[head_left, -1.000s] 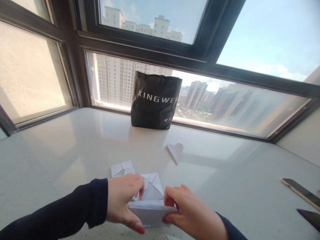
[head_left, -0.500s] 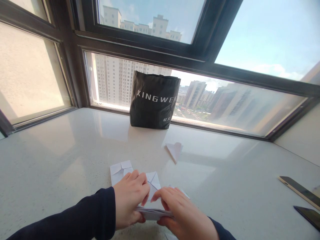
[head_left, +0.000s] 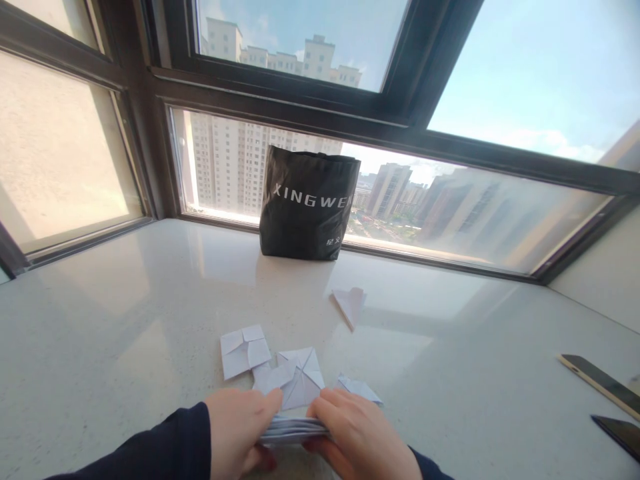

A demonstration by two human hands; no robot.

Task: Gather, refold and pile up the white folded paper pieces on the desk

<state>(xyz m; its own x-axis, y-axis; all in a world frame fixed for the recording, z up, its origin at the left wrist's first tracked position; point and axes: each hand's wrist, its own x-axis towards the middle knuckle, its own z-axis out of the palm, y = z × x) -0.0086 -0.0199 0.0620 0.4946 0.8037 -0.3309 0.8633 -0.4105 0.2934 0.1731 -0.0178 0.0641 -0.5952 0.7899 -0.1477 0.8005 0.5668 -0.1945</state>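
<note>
pale speckled counter (head_left: 150, 347) lies beneath layered white paper (head_left: 293, 430).

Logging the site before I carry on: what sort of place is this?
Probably a bay-window ledge high in a building: dark window frames meet at a corner, tower blocks stand outside, and a pale speckled ledge reaches the windows.

Dark-framed windows (head_left: 375, 113) throw daylight across a speckled ledge (head_left: 125, 327)
</note>
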